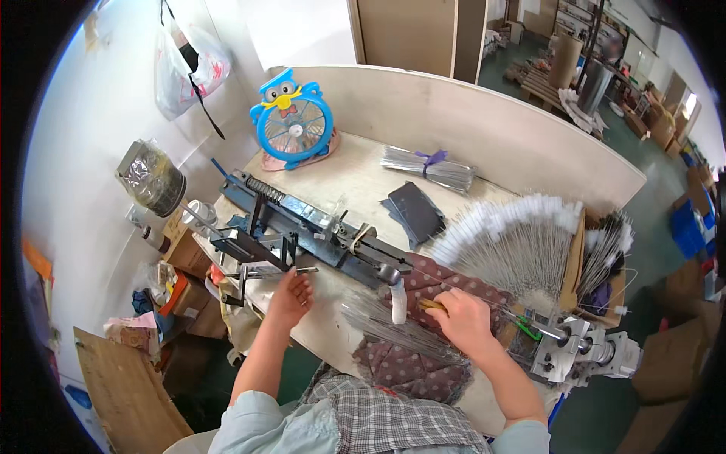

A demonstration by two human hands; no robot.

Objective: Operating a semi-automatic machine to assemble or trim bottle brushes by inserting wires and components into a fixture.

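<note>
My left hand (291, 298) is at the left front of the bench machine, fingers loosely curled and apart, nothing visible in it. Its fingertips are close to a short metal rod (306, 270) on the machine; contact cannot be made out. My right hand (465, 321) is closed around a short yellow-brown handle (431, 304), whose far end the hand hides. Under it lie a dotted brown quilted cloth (420, 371) and a bundle of thin metal wires (401, 329). The long dark machine (318, 238) runs diagonally, with a white-wrapped lever (398, 303) hanging between my hands.
Many white-tipped wire brushes (514, 242) fan out at right, beside a cardboard box (578, 261) and a metal chuck-like machine (586, 352). Behind are a blue owl-shaped fan (293, 129), a tied wire bundle (427, 168) and a dark flat pad (416, 212). A lamp (151, 179) stands left.
</note>
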